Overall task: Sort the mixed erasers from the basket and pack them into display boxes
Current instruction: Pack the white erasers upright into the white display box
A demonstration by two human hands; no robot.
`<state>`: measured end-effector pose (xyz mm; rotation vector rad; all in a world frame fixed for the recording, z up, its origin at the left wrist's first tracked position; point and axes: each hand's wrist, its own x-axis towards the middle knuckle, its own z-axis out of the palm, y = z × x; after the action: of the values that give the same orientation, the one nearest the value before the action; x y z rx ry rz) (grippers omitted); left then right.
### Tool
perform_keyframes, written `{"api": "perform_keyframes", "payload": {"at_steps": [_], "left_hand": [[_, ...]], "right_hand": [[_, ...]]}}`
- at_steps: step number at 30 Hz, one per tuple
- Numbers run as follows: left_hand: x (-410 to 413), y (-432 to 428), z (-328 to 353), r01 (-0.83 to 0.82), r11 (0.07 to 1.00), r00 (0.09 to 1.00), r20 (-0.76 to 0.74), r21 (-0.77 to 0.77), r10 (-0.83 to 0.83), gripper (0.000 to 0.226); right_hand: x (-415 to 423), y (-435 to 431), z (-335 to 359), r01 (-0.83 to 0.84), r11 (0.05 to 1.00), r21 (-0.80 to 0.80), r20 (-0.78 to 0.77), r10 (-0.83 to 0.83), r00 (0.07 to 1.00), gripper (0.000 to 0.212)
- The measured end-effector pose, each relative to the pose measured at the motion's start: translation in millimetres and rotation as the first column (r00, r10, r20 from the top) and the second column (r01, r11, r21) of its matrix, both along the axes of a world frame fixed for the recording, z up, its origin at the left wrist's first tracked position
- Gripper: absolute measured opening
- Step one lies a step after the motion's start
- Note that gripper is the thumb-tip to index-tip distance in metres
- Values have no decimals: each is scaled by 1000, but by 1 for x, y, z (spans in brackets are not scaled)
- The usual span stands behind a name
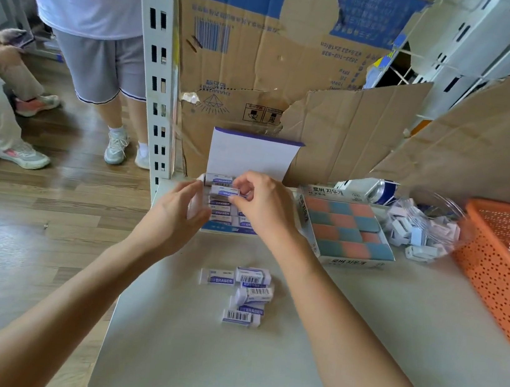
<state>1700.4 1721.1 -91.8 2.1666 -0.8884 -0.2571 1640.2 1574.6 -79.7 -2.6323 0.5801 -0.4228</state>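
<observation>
Over the open display box, the right hand pinches 1 white eraser; the left hand, fingers relaxed, touches its side.

We are looking at the stock side of a stationery shop. A white slotted steel shelving upright stands at the corner of a grey shelf worktop with an orange front edge, as on shop racking. Torn brown cardboard shipping cartons with blue print, a barcode and handling symbols line the back. On the worktop we see goods in bulk: a white cardboard display box of pink-and-blue block erasers with Korean lettering, a white-and-purple cardboard display box with its lid up, small white rectangular erasers in barcoded purple-printed sleeves and an orange perforated plastic basket. Alongside runs a wood-look plank floor.
</observation>
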Motion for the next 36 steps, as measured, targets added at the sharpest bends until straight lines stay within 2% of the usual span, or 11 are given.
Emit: {"api": "perform_keyframes", "payload": {"at_steps": [4,10,15,18,21,24,27,31,34,36], "left_hand": [[0,0,-2,9,1000,999,44,-1,-9,47],[1,0,-5,2,1000,998,62,9,-3,49],[2,1,-3,9,999,997,77,37,-12,46],[1,7,-5,-3,1000,973,232,16,0,43],[-6,17,1,106,989,939,337,-103,-65,22],[-17,28,7,313,947,902,333,-67,-275,9],[-25,38,1,397,915,869,292,73,-400,20],[-31,43,-8,403,906,868,261,129,-423,33],[-33,44,-9,376,917,882,252,133,-398,14],[-31,47,-6,348,930,891,268,119,-368,11]], "right_hand": [[9,3,-3,14,1000,4,20,-15,1000,15],[15,11,-6,20,999,-30,46,-19,999,19],[9,12,0,-48,997,-56,-20,47,999,25],[-7,12,5,-78,996,-41,-7,77,997,32],[-29,11,6,-89,996,-6,51,89,995,29],[-54,10,3,-114,993,36,56,111,992,24],[-73,8,-3,-110,994,5,56,109,992,23],[-87,6,-10,-124,992,6,53,123,991,24],[-91,9,-12,-139,990,-1,121,139,983,26],[-94,13,-10,-149,989,19,181,143,973,27]]}}
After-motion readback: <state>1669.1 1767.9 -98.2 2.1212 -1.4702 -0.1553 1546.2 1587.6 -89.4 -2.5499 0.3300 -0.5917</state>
